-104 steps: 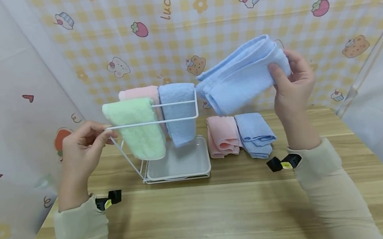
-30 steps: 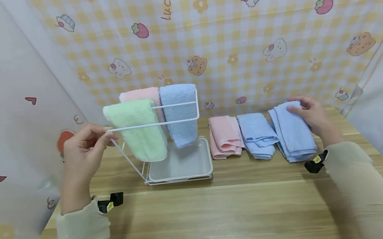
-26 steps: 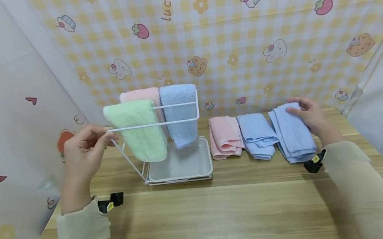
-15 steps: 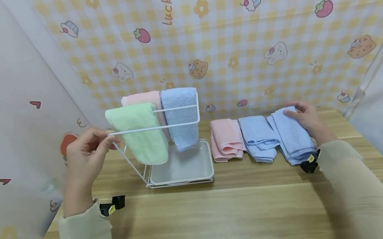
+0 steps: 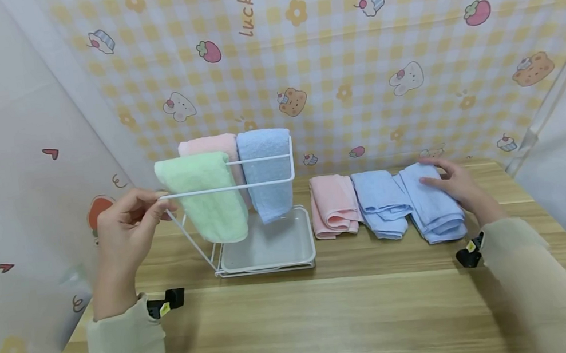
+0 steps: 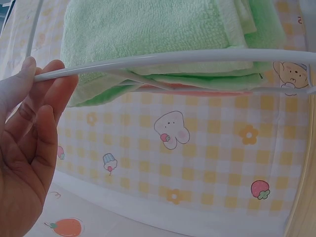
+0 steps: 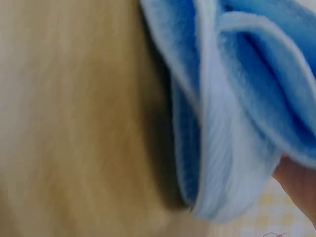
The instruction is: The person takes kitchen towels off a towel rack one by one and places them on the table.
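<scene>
My left hand (image 5: 125, 233) pinches the front left corner of the white wire rack (image 5: 227, 190) between thumb and fingers. In the left wrist view the rack's bar (image 6: 173, 59) runs out from the fingertips. A green towel (image 5: 205, 199) hangs over the front bar, with a pink towel (image 5: 209, 144) and a blue towel (image 5: 267, 172) on the bar behind. At the right, my right hand (image 5: 457, 184) lies with straight, spread fingers against the upper edge of a folded light blue towel (image 5: 433, 204) on the table. The right wrist view shows that towel's folds (image 7: 222, 123) close up, blurred.
A grey tray (image 5: 267, 247) sits in the rack's base. Between rack and right hand lie a folded pink towel (image 5: 335, 205) and another folded blue towel (image 5: 381, 203) on the wooden table (image 5: 319, 328). A checked cloth (image 5: 331, 45) hangs behind.
The light blue towel, held in the air at first, now lies on the table right of the other folded towels. My right hand has loosened on it. The left hand keeps its place.
</scene>
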Action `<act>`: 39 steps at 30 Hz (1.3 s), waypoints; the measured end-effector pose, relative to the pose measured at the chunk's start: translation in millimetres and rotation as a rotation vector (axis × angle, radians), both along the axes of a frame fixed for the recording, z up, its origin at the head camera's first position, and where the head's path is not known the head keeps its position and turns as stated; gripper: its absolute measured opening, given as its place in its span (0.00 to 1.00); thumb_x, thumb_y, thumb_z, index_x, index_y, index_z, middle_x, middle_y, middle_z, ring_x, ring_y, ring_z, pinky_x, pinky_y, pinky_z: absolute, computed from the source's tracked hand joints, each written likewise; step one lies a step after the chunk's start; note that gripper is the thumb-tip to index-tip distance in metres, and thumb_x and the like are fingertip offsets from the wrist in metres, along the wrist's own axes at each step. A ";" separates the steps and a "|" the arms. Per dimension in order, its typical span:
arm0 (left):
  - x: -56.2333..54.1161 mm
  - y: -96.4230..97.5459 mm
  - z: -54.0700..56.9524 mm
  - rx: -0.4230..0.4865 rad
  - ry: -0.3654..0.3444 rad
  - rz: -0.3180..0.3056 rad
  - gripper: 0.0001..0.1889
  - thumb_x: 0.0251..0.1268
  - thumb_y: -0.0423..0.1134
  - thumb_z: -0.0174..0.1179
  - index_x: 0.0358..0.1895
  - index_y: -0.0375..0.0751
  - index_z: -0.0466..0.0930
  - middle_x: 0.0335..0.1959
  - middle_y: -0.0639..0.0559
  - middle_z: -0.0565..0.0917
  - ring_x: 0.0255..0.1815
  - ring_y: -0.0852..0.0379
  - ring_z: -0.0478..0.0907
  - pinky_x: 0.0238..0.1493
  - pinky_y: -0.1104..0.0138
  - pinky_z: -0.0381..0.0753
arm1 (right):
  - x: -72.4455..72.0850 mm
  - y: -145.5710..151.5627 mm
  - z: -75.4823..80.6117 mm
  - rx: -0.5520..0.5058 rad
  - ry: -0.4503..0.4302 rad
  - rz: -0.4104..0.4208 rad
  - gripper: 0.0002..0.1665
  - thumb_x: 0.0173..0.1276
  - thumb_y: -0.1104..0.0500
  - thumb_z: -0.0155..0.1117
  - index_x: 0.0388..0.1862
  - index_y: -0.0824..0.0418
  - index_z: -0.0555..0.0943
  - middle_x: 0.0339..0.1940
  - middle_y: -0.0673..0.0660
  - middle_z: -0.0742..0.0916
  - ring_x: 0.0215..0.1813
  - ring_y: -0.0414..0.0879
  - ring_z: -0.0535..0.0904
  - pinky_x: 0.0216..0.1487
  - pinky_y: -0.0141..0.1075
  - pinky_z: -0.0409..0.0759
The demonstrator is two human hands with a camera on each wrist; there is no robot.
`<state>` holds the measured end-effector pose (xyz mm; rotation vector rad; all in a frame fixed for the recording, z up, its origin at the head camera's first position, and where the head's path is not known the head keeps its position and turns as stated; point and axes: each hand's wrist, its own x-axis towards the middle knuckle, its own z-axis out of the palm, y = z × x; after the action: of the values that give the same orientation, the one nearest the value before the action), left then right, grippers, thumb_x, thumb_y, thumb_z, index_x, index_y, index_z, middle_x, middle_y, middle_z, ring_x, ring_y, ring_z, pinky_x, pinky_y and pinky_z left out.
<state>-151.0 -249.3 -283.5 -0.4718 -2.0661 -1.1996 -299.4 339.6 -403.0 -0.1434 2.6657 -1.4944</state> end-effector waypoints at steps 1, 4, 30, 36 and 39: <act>0.1 0.0 -0.1 -0.001 -0.004 0.004 0.02 0.62 0.21 0.62 0.35 0.21 0.80 0.29 0.69 0.85 0.24 0.68 0.82 0.30 0.82 0.82 | 2.3 1.6 -0.4 -0.006 -0.005 0.009 0.38 0.74 0.46 0.61 0.78 0.51 0.60 0.82 0.64 0.54 0.70 0.66 0.63 0.43 0.20 0.76; 0.6 -0.2 -0.6 0.003 -0.013 0.008 0.02 0.63 0.21 0.62 0.35 0.22 0.80 0.29 0.69 0.85 0.24 0.68 0.82 0.30 0.82 0.81 | 10.0 6.7 -2.7 -0.011 -0.015 0.034 0.40 0.74 0.48 0.60 0.79 0.54 0.58 0.82 0.65 0.50 0.72 0.73 0.60 0.51 0.27 0.77; 4.3 -1.8 -2.8 0.005 -0.045 0.041 0.02 0.61 0.20 0.63 0.35 0.23 0.81 0.28 0.70 0.85 0.25 0.70 0.82 0.27 0.82 0.80 | 41.6 12.0 -11.8 0.178 -0.008 0.169 0.44 0.71 0.50 0.64 0.78 0.63 0.57 0.79 0.73 0.55 0.75 0.80 0.51 0.71 0.72 0.56; 2.4 -0.8 -0.3 -0.005 -0.020 0.032 0.02 0.62 0.21 0.63 0.35 0.22 0.80 0.28 0.71 0.85 0.24 0.70 0.81 0.27 0.83 0.80 | 41.4 11.2 -3.8 0.180 -0.013 0.153 0.44 0.73 0.51 0.63 0.79 0.64 0.55 0.77 0.77 0.56 0.68 0.83 0.62 0.64 0.63 0.75; 1.3 0.1 1.0 -0.005 -0.013 0.019 0.02 0.62 0.21 0.62 0.35 0.22 0.81 0.29 0.70 0.85 0.24 0.70 0.81 0.29 0.83 0.81 | 45.1 15.3 2.5 0.153 -0.015 0.117 0.44 0.74 0.50 0.61 0.79 0.62 0.54 0.76 0.78 0.59 0.68 0.78 0.66 0.54 0.43 0.82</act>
<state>-149.7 -249.1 -282.5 -0.4468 -2.0803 -1.1901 -254.3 354.9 -400.6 -0.2711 2.6951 -1.2480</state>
